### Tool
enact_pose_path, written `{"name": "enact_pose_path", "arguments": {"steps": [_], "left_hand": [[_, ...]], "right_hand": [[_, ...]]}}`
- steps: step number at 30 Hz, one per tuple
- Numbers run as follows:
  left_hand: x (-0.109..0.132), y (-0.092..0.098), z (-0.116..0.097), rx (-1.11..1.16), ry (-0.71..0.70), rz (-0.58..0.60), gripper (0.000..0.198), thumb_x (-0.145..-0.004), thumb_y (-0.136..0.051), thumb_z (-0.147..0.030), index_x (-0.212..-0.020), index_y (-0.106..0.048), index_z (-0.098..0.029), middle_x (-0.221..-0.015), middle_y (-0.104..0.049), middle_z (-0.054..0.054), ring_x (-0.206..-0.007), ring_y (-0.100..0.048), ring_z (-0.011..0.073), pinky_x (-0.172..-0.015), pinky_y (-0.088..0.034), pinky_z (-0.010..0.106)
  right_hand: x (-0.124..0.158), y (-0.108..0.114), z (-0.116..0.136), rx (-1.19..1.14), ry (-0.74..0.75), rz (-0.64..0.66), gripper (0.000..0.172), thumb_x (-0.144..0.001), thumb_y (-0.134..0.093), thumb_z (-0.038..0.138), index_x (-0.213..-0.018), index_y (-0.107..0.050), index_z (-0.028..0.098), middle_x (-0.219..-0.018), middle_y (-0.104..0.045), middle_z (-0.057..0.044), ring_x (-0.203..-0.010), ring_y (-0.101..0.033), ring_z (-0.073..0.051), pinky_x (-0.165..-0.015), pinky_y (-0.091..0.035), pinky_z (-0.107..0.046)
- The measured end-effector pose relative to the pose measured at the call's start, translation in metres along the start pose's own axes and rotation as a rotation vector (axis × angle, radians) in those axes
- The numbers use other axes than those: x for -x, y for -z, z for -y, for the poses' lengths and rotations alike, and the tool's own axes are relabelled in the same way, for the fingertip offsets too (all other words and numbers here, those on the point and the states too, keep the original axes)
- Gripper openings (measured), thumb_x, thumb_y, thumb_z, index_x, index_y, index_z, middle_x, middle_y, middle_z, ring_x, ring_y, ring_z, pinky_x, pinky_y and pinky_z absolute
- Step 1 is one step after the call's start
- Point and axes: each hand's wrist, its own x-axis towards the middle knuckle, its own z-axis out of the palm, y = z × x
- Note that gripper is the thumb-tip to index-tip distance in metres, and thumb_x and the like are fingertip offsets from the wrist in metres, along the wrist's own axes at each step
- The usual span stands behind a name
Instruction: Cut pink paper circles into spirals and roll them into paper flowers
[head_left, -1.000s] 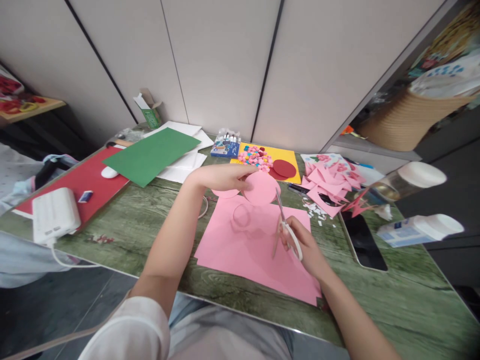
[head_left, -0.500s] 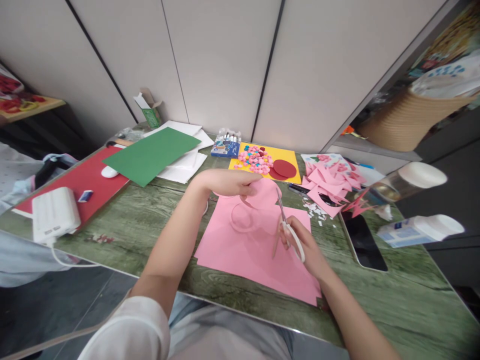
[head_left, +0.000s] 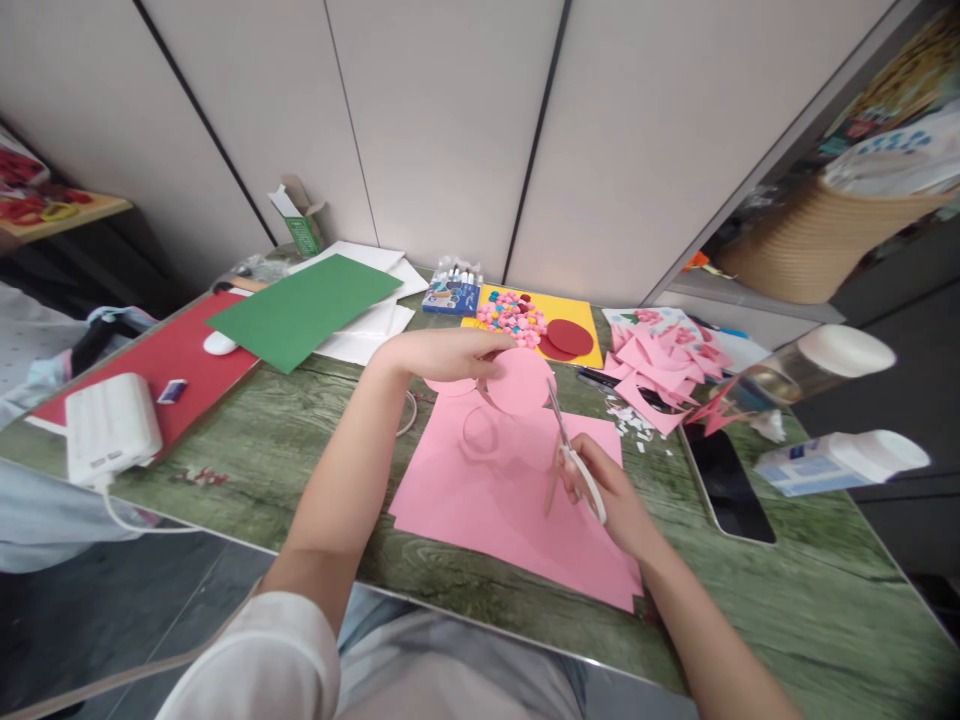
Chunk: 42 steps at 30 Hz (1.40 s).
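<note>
My left hand [head_left: 450, 353] pinches a pink paper circle [head_left: 519, 380] and holds it above the table. My right hand [head_left: 607, 490] grips white-handled scissors [head_left: 571, 450], whose blades point up at the circle's right edge. Under both hands lies a large pink paper sheet [head_left: 510, 490] with a round hole cut in it. A smaller pink offcut [head_left: 450, 386] lies just below my left hand.
A green sheet [head_left: 304, 308] lies on white sheets and a red sheet [head_left: 150, 365]. A white power bank [head_left: 111, 430] is at left. A yellow card with pompoms [head_left: 536, 325], pink scraps [head_left: 660, 365], a black phone [head_left: 724, 480], a glue bottle [head_left: 840, 460] and a jar [head_left: 810, 362] crowd the right.
My left hand has turned the pink circle, so that it faces the camera flat again after being folded down half a second ago. The scissors have stayed beside it.
</note>
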Motion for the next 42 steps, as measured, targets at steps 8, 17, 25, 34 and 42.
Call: {"name": "enact_pose_path", "arguments": {"steps": [8, 17, 25, 34, 42], "left_hand": [[-0.0024, -0.0018, -0.0005, -0.01, 0.001, -0.034, 0.01, -0.079, -0.041, -0.025, -0.076, -0.036, -0.018, -0.075, -0.041, 0.0, -0.065, -0.039, 0.0102, -0.057, -0.031, 0.023], [-0.0056, -0.0066, -0.0075, 0.007, 0.026, 0.069, 0.027, -0.075, -0.043, -0.024, -0.101, -0.044, -0.018, -0.092, -0.052, 0.002, -0.077, -0.046, 0.0125, -0.064, -0.034, 0.023], [-0.005, -0.0068, -0.0075, -0.001, 0.004, 0.078, 0.034, -0.074, -0.043, -0.022, -0.108, -0.044, -0.017, -0.094, -0.053, 0.002, -0.078, -0.046, 0.0123, -0.066, -0.035, 0.023], [-0.0025, -0.0032, -0.0007, 0.021, 0.006, 0.046, 0.012, -0.079, -0.042, -0.025, -0.088, -0.044, -0.017, -0.084, -0.051, 0.002, -0.074, -0.052, 0.012, -0.06, -0.034, 0.022], [-0.001, -0.0014, -0.0018, 0.036, 0.027, 0.044, 0.008, -0.081, -0.04, -0.024, -0.079, -0.04, -0.017, -0.083, -0.05, 0.002, -0.077, -0.055, 0.0126, -0.06, -0.036, 0.022]], "right_hand": [[-0.0013, 0.0001, 0.0015, 0.004, 0.019, -0.002, 0.018, -0.088, -0.045, 0.037, -0.078, -0.041, 0.022, -0.063, -0.043, 0.006, -0.054, -0.042, -0.01, -0.055, -0.034, -0.025], [-0.0002, 0.0005, 0.0014, 0.006, 0.059, -0.008, 0.019, -0.089, -0.042, 0.039, -0.08, -0.04, 0.022, -0.063, -0.042, 0.005, -0.055, -0.041, -0.011, -0.058, -0.035, -0.027], [-0.0002, 0.0008, 0.0009, 0.01, 0.065, 0.001, 0.018, -0.09, -0.042, 0.037, -0.081, -0.04, 0.022, -0.065, -0.043, 0.005, -0.057, -0.04, -0.011, -0.059, -0.034, -0.027], [0.0004, 0.0011, 0.0013, 0.008, 0.041, 0.004, 0.016, -0.089, -0.045, 0.036, -0.081, -0.042, 0.022, -0.063, -0.043, 0.006, -0.055, -0.041, -0.01, -0.057, -0.035, -0.026], [-0.001, 0.0003, -0.0001, -0.008, 0.026, 0.002, 0.016, -0.088, -0.046, 0.036, -0.08, -0.042, 0.022, -0.064, -0.042, 0.005, -0.054, -0.042, -0.01, -0.056, -0.035, -0.026]]}}
